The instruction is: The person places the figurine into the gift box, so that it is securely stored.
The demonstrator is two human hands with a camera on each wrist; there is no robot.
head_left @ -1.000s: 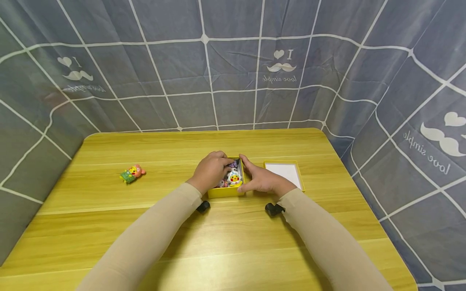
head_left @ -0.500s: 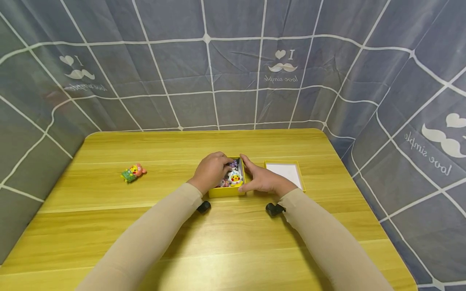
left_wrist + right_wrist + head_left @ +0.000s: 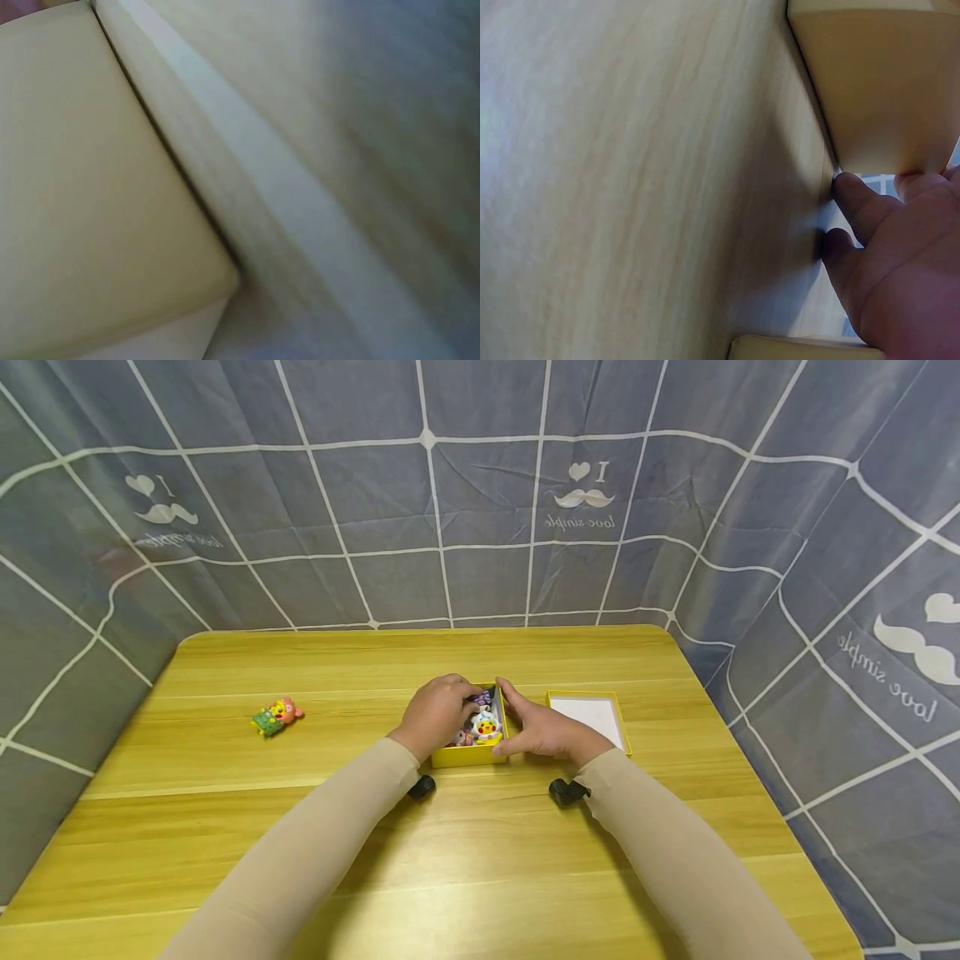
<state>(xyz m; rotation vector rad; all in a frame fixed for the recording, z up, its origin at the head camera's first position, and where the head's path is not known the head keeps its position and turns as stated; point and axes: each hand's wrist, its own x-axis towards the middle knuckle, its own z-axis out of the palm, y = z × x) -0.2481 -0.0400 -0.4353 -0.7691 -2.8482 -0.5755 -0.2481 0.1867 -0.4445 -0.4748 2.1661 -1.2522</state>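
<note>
Head: yellow box (image 3: 471,756) at centre; left hand (image 3: 437,714) bent over figurines (image 3: 486,728) inside, fingertips mostly hidden, grip can't be told; right hand (image 3: 542,731) grips box's right end. Left wrist: box cropped at left, tabletop (image 3: 330,150) blurred. Right wrist: hand cropped at right edge.

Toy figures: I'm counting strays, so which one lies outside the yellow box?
The green-and-pink figure on the table, at left; the other visible figures are inside the yellow box.
</note>
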